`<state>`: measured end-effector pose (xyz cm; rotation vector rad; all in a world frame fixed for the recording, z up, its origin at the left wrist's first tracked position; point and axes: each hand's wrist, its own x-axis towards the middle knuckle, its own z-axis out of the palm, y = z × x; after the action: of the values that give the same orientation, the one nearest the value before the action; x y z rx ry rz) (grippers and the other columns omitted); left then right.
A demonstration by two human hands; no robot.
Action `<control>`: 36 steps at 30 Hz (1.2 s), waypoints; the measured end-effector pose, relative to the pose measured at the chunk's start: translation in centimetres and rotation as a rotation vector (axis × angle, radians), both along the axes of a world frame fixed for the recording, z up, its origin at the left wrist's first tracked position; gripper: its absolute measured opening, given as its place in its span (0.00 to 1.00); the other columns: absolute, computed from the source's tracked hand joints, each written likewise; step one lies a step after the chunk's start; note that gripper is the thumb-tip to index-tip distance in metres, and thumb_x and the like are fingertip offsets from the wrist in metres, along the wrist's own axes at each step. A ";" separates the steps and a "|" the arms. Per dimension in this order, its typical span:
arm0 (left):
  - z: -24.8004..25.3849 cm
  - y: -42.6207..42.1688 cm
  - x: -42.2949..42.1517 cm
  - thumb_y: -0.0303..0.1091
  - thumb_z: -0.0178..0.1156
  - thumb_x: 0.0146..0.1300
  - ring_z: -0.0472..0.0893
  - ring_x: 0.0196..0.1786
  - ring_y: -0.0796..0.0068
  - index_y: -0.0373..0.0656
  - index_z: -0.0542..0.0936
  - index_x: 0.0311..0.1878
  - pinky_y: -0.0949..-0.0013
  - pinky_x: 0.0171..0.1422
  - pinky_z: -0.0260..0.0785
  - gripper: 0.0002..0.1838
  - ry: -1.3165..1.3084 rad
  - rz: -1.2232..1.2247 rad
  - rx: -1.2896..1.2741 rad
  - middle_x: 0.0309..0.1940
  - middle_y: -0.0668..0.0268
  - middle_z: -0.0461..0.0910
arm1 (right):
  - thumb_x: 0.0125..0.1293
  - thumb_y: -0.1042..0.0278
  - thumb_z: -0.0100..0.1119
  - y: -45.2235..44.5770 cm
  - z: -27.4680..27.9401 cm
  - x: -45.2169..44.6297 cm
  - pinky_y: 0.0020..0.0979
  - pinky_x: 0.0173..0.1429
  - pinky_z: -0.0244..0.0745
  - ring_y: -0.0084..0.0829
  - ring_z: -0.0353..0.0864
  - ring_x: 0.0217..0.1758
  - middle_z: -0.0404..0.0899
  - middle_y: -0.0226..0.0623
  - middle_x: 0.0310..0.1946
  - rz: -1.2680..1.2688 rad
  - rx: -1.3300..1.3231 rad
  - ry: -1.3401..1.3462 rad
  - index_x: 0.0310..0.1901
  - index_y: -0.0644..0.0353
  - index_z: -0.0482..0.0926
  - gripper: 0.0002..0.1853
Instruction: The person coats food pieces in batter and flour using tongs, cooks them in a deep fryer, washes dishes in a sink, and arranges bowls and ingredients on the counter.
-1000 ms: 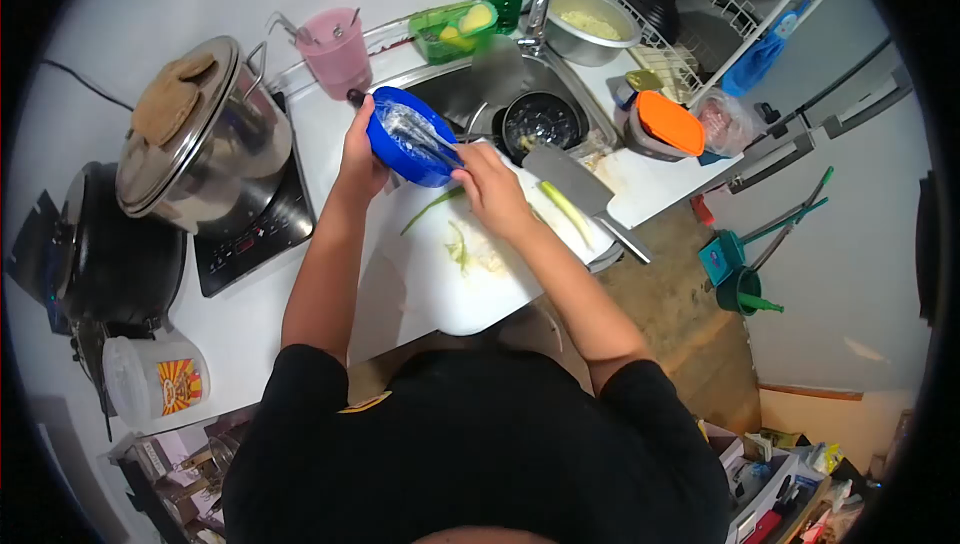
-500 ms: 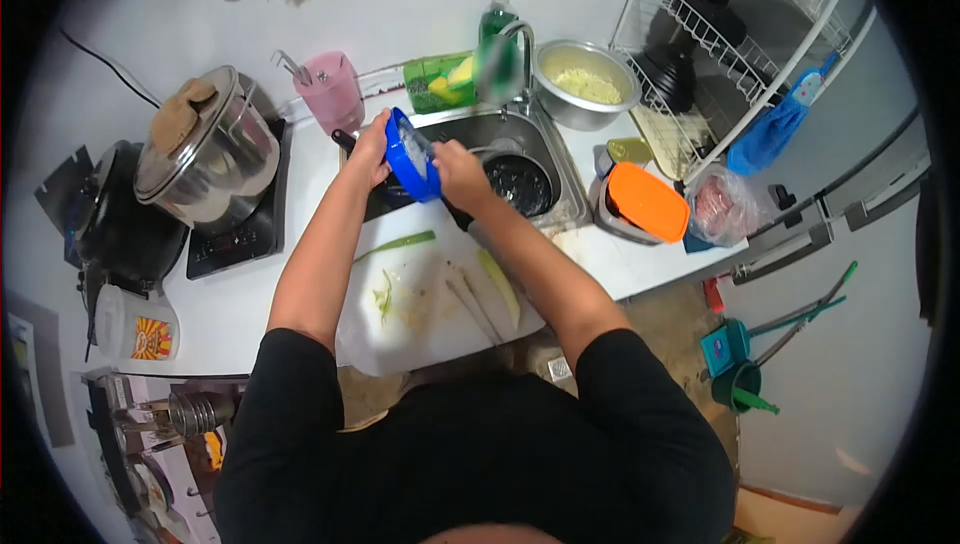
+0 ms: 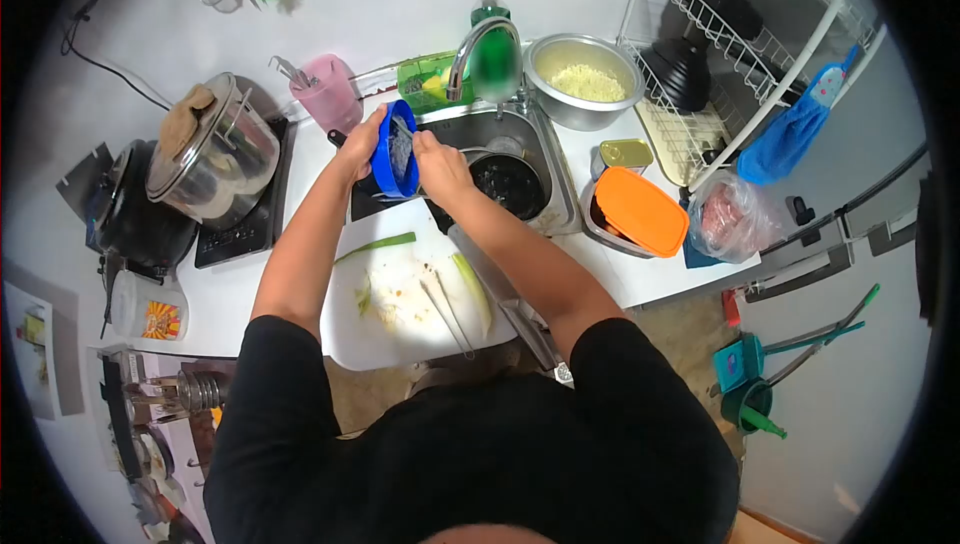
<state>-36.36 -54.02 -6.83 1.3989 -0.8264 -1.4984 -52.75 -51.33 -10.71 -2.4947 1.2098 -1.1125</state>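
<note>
My left hand (image 3: 364, 147) grips a blue plastic tub (image 3: 382, 166) by its far left side. The tub is tipped on its side over the sink (image 3: 566, 184), its mouth facing right, with greyish-white stuff inside. My right hand (image 3: 443, 170) is closed at the mouth, on a thin grey utensil (image 3: 403, 128) that reaches into the tub; its exact kind is hard to make out. Below my right hand, a dark pan (image 3: 508, 186) sits in the sink under the faucet (image 3: 482, 36). Nearer me lies a white cutting board (image 3: 400, 279) with green stalk pieces and metal tongs (image 3: 445, 314).
On the right stand a metal pot (image 3: 625, 109) of pale shreds, a can (image 3: 625, 154), an orange-lidded container (image 3: 642, 212) and a wire rack (image 3: 690, 19). A steel pot (image 3: 235, 159) sits on a cooktop (image 3: 230, 247) at left. Behind the sink are green dish soap (image 3: 493, 54) and a pink holder (image 3: 327, 94).
The tub is turned so that more of its inside shows, and both hands are slightly further left. The camera view has shifted a little, showing more of the cutting board.
</note>
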 end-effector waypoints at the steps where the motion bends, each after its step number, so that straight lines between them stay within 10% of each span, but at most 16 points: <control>1: -0.2 -0.1 0.4 0.58 0.47 0.64 0.80 0.38 0.63 0.39 0.74 0.49 0.60 0.47 0.73 0.29 -0.008 -0.004 0.004 0.40 0.57 0.80 | 0.63 0.75 0.42 0.8 0.0 0.6 0.46 0.34 0.74 0.47 0.79 0.31 0.73 0.47 0.35 -0.004 0.004 -0.008 0.46 0.68 0.70 0.12; 36: 3.2 1.1 2.0 0.57 0.41 0.68 0.80 0.42 0.64 0.36 0.72 0.51 0.60 0.51 0.73 0.30 0.129 0.533 -0.280 0.42 0.58 0.78 | 0.58 0.78 0.52 2.9 -0.5 4.3 0.40 0.41 0.71 0.48 0.76 0.39 0.73 0.48 0.36 0.292 0.192 -0.704 0.49 0.63 0.74 0.15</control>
<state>-34.34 -52.92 -3.62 1.1790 -0.5043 -1.0069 -48.46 -48.41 -11.22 -1.8003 0.6843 -1.5088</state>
